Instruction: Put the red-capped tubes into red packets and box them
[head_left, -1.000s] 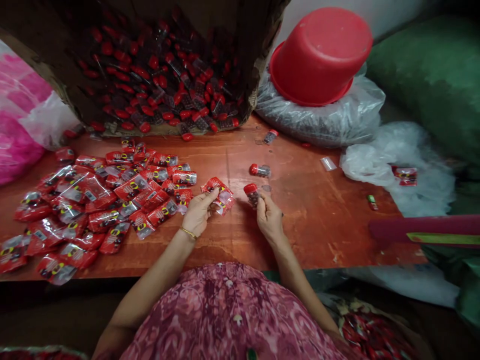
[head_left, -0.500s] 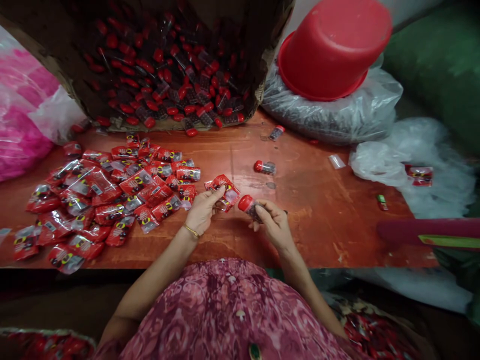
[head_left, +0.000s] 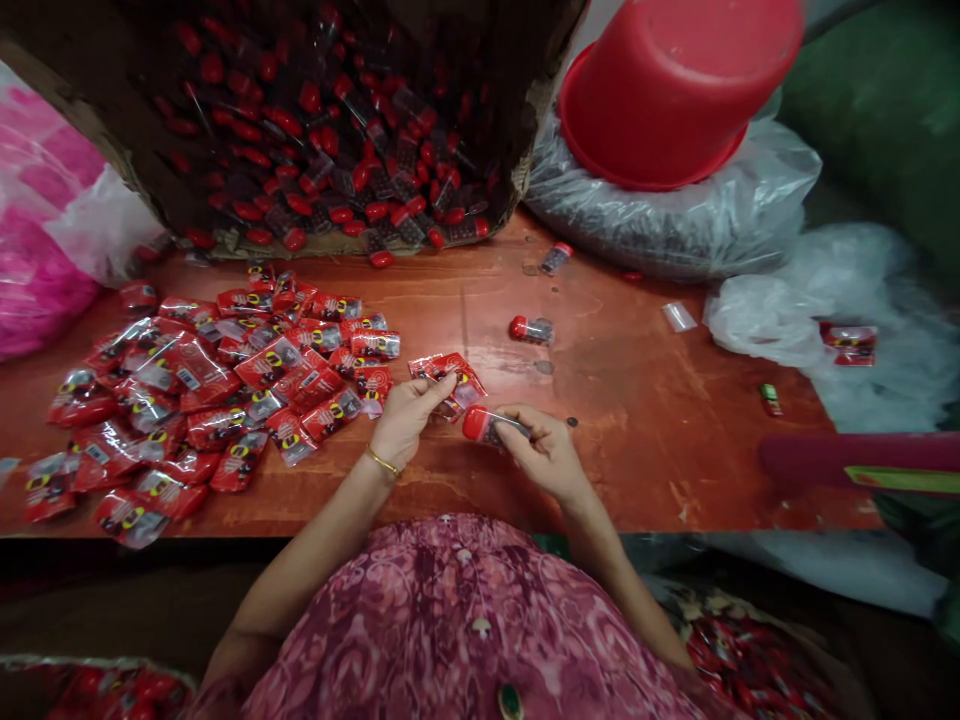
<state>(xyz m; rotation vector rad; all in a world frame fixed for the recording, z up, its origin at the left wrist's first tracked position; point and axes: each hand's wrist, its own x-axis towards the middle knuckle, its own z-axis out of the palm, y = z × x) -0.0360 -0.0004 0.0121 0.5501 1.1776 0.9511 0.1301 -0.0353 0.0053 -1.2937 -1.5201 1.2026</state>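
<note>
My left hand (head_left: 405,420) pinches a small red printed packet (head_left: 454,375) just above the wooden table (head_left: 637,420). My right hand (head_left: 547,450) grips a small clear vial with a red cap (head_left: 484,425), lying sideways with the cap pointing at the packet. Vial and packet are almost touching. A pile of several filled red packets (head_left: 217,390) lies on the table to the left of my left hand.
A tipped cardboard box (head_left: 337,130) at the back spills several red-capped vials. Loose vials lie at mid table (head_left: 531,329) and further back (head_left: 556,257). An upturned red bucket (head_left: 675,90) rests on a plastic bag (head_left: 697,220). Pink bags (head_left: 45,240) sit at left.
My right hand has tipped the vial from upright to sideways and brought it left toward the packet. My left hand has kept hold of the packet.
</note>
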